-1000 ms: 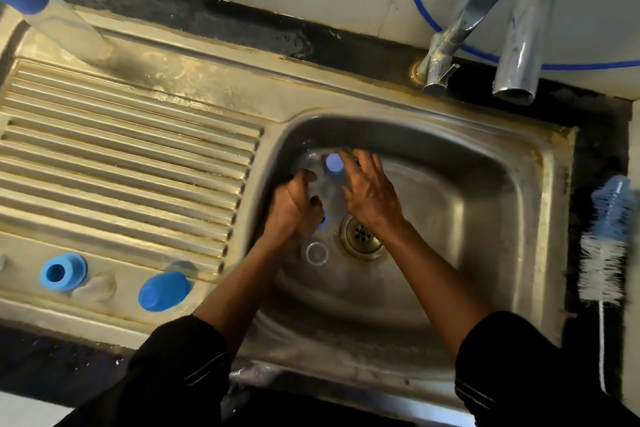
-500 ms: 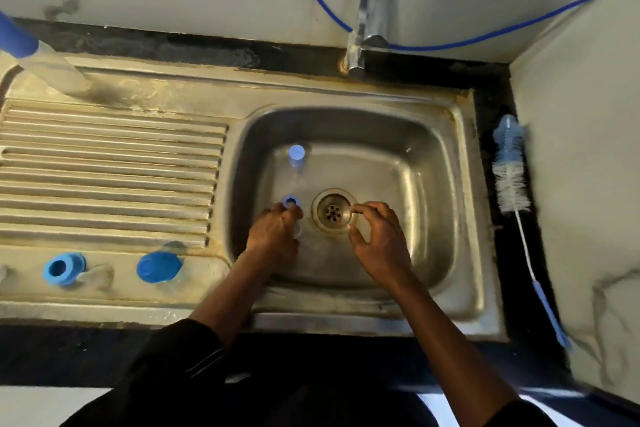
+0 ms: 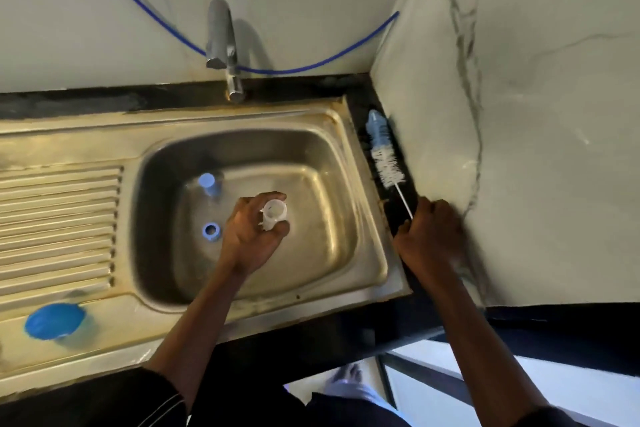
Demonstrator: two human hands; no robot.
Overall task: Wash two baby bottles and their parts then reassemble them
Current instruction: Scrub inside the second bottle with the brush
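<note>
Now, my left hand (image 3: 251, 236) pinches a clear bottle part (image 3: 274, 214) over the basin's open middle, blue ring (image 3: 211, 230) just left of those fingers, while my right hand (image 3: 427, 236) curls round the bottle brush (image 3: 384, 156) handle, cramped between sink rim (image 3: 370, 218) and wall (image 3: 519, 184).

Basin (image 3: 329, 218) open on its right — bottle (image 3: 209, 184) and blue ring (image 3: 211, 230) stand left; wall (image 3: 450, 149) crowds the brush (image 3: 386, 163)

bottle (image 3: 209, 185), ring (image 3: 211, 230) — in basin (image 3: 329, 218) | cap (image 3: 55, 321) on drainboard (image 3: 59, 218), left | brush (image 3: 386, 156) on counter (image 3: 358, 100) — right of basin
</note>
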